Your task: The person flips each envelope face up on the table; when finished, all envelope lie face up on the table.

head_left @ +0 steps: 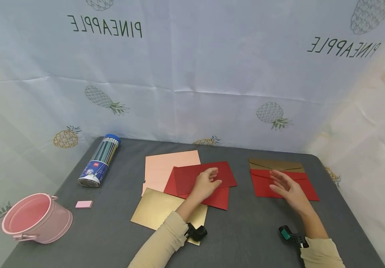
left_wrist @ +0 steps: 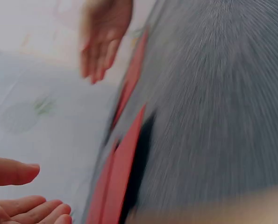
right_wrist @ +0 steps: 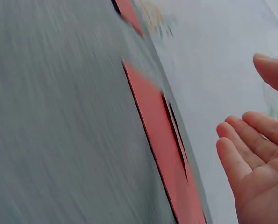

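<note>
My left hand [head_left: 206,184] hovers over the overlapping red envelopes [head_left: 219,201] in the middle of the table, fingers relaxed and nothing in them. Under and around these lie a pink envelope [head_left: 169,163] at the back and a gold envelope [head_left: 155,208] in front. My right hand [head_left: 288,188], its palm turned inward, is over another red envelope [head_left: 263,188] on the right, which overlaps a brown-gold envelope [head_left: 276,164]. In the right wrist view the fingers [right_wrist: 258,140] are loosely extended with the thumb apart, and they hold nothing.
To the left, a clear tube of pencils [head_left: 100,160] with a blue cap lies on the dark grey table [head_left: 246,234]. A small pink eraser [head_left: 83,204] is in front of it, and a pink bucket [head_left: 38,219] stands at the left edge. A pineapple-print cloth [head_left: 192,74] hangs behind.
</note>
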The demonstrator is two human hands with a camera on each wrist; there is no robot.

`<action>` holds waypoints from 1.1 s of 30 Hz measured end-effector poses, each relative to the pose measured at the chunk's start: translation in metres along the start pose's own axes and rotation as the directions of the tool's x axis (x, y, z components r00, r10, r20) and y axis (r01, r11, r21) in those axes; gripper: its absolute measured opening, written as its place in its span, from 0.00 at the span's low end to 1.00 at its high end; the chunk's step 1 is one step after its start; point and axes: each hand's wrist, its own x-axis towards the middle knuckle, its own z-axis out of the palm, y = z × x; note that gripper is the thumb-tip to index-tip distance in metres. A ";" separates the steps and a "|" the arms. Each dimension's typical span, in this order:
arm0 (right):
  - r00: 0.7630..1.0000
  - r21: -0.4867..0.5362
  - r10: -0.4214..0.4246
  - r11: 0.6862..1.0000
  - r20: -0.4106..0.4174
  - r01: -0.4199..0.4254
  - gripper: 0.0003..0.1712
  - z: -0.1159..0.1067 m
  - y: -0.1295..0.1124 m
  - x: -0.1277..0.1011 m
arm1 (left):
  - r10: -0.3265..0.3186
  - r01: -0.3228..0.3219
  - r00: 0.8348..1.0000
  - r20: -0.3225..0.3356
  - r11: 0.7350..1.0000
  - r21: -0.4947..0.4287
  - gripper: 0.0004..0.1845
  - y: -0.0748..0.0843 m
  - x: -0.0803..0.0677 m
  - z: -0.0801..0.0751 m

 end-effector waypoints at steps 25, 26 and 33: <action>0.972 0.023 0.190 0.981 0.138 -0.195 0.41 0.098 -0.010 0.051 | -0.202 0.189 0.932 -0.301 0.979 -0.072 0.27 -0.038 -0.045 -0.098; 0.972 0.018 0.191 0.981 0.136 -0.196 0.41 0.099 -0.010 0.051 | -0.204 0.190 0.932 -0.299 0.979 -0.075 0.27 -0.039 -0.045 -0.098; 0.976 0.048 0.189 0.980 0.112 -0.195 0.40 0.104 -0.009 0.051 | -0.198 0.178 0.944 -0.265 0.979 -0.097 0.27 -0.040 -0.044 -0.099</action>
